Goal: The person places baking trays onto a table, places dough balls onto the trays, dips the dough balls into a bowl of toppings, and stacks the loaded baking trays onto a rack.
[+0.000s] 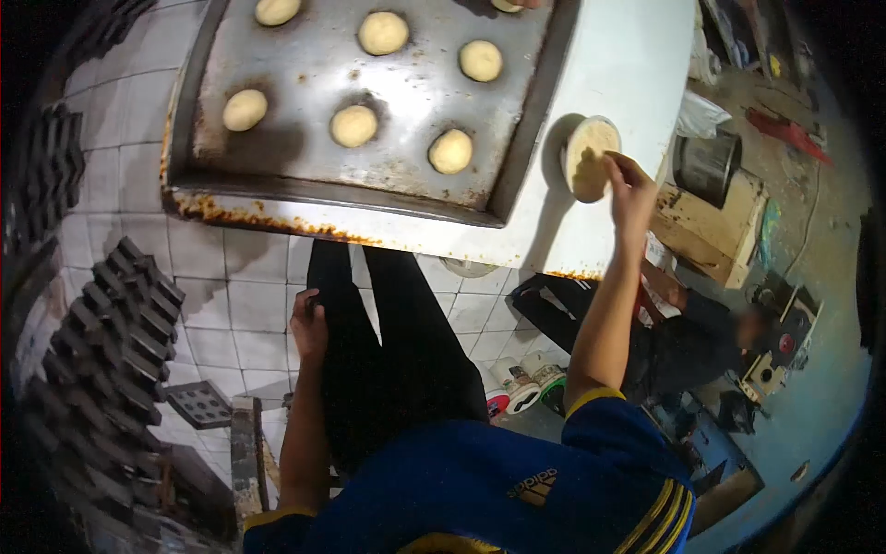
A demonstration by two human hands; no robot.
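Observation:
My right hand (631, 192) is at the rim of a round bowl (592, 140) of pale, grainy stuff near the table's right side; its fingers are pinched together, and what they hold is too small to make out. Down beside my left thigh hangs my left hand (308, 323), its fingers curled around something small and dark that I cannot name. Several round dough balls, among them one (450, 151) near the front right corner, lie spaced apart on a large metal tray (305, 120).
The white table (614, 69) has a rusty front edge. Part of another hand (524, 3) shows at the top. Another person (688, 351) in dark clothes is at the right, near a metal pot (706, 166). Stacked dark moulds (120, 323) stand at the left.

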